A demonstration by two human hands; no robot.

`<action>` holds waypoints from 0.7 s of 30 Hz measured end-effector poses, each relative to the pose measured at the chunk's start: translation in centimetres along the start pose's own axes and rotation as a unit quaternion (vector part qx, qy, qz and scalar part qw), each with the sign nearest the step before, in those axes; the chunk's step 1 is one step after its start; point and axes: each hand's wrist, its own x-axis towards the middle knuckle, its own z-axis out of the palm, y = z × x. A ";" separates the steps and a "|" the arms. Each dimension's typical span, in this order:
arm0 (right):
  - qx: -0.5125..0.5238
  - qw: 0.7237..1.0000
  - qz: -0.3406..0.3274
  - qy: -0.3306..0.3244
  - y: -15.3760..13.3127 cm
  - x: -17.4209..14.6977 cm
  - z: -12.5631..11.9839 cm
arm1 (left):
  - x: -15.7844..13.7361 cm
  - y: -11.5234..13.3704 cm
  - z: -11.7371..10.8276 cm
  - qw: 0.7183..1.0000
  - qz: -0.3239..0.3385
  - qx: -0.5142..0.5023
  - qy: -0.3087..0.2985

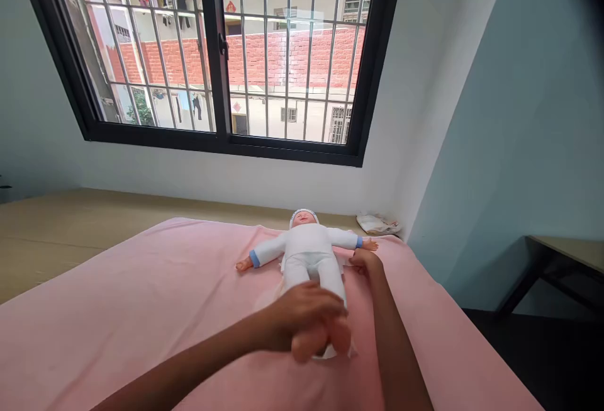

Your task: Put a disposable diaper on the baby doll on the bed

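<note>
A baby doll (309,241) in a white suit with blue cuffs and a cap lies on its back, arms spread, on a pink sheet (189,310). My left hand (306,307) is wrapped over its lower legs, just above the bare feet (321,338). Under the doll's hips lies a white piece that looks like a diaper (340,262); its lower end shows below the feet. Beside the doll's hand, my right hand (368,262) is closed in a pinch at the diaper's side edge. The fingertips are partly hidden.
A folded white packet or cloth (378,223) lies by the wall at the back right. Behind the bed (47,228) is a barred window (221,140) with a dark frame. A small table or bench (561,253) stands at the right, beyond the bed's edge.
</note>
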 end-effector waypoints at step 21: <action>0.018 0.988 -0.118 -0.102 -5.9 -5.3 -0.2 | -5.1 -6.3 -2.7 0.885 -0.447 -0.132 -0.006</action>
